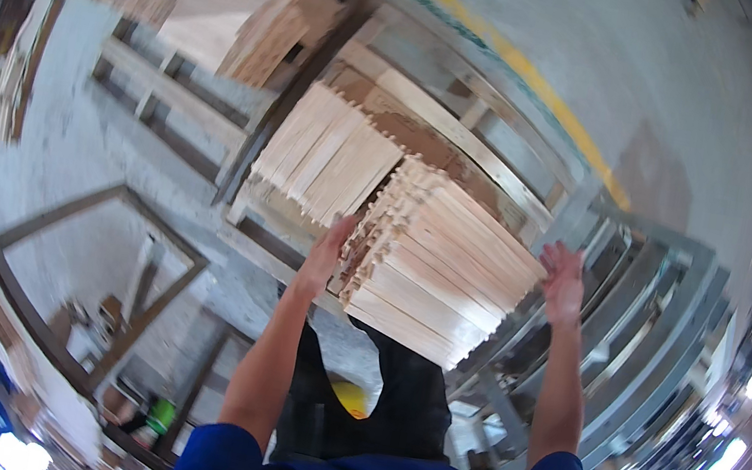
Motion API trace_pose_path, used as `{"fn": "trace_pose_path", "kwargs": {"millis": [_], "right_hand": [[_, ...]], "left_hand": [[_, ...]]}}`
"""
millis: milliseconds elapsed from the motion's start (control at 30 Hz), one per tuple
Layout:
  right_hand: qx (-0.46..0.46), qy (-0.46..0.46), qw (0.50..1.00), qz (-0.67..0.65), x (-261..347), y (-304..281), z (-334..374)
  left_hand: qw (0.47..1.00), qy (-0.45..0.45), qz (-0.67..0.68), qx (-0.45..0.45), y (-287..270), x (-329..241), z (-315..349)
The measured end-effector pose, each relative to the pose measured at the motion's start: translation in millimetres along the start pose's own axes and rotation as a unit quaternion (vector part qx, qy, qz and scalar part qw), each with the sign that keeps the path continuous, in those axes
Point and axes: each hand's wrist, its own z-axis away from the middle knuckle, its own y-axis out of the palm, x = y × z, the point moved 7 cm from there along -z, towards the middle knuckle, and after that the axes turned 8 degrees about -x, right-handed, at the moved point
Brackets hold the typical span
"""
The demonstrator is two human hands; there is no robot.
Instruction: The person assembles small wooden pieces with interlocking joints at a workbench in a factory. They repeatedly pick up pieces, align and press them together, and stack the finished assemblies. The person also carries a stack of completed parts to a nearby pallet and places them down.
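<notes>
A stack of pale wooden slats (pixel 450 266) with tenon-like knobs along its ends lies in front of me on a wooden pallet. My left hand (pixel 326 252) is at the stack's left end, fingers stretched along the knobbed ends; whether it presses on them I cannot tell. At the opposite end is my right hand (pixel 565 283), open with its fingers apart, close to the corner or just touching it. Just left of this stack, a second stack of similar slats (pixel 325 153) sits on the same pallet.
The pallet (pixel 447 128) reaches beyond both stacks. More piled wood (pixel 221 4) stands on another pallet at the far left. Grey metal frames (pixel 648 318) are close on my right. An angular frame (pixel 53 223) lies at left. A yellow floor line (pixel 520 71) runs behind.
</notes>
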Motion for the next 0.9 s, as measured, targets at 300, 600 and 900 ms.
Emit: {"fn": "trace_pose_path", "kwargs": {"millis": [300, 600, 900], "right_hand": [[-0.131, 0.194, 0.882, -0.409, -230.7, 39.4, 165.5], [-0.154, 0.183, 0.775, -0.584, -244.0, 103.5, 190.7], [-0.146, 0.196, 0.728, -0.64, -264.2, 118.5, 195.4]], "left_hand": [[0.992, -0.067, 0.002, -0.108, -15.4, 0.1, 81.0], [0.893, 0.267, -0.354, -0.074, 56.5, -149.0, 110.6], [0.562, 0.475, -0.667, 0.118, 275.8, -141.7, 93.0]]}}
